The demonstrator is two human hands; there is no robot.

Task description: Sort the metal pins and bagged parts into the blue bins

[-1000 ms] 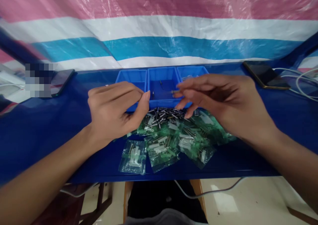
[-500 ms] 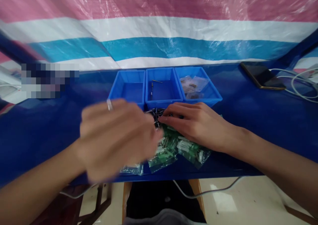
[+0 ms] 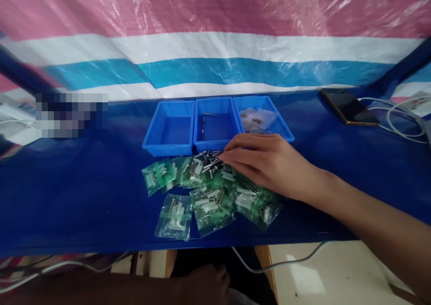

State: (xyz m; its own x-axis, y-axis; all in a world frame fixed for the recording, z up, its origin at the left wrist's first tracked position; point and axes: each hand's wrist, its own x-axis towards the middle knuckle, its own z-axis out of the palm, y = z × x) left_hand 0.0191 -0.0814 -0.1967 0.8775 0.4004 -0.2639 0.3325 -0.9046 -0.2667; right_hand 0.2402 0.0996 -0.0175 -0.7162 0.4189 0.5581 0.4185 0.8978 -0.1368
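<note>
My right hand (image 3: 266, 161) is over the right side of a pile of loose dark and silver screws (image 3: 210, 161), fingertips pinched together at the pile; what they hold is too small to make out. Around the pile lie several clear bags with green strips (image 3: 212, 211), holding white plugs and screws. Below the table edge, in shadow over my lap, rests my left hand (image 3: 208, 283); its fingers are too dark to read. Behind the pile, the middle blue bin (image 3: 218, 132) holds a few thin metal pieces.
An empty blue bin (image 3: 173, 130) stands on the left; the right blue bin (image 3: 278, 128) holds small clear bags. A phone (image 3: 350, 106) and white cable (image 3: 404, 132) lie at the back right. The table's front edge (image 3: 269, 244) runs across below the bags.
My left hand has moved from above the bags down below the table edge, uncovering the bags and the left bin. My right hand stays by the screws.
</note>
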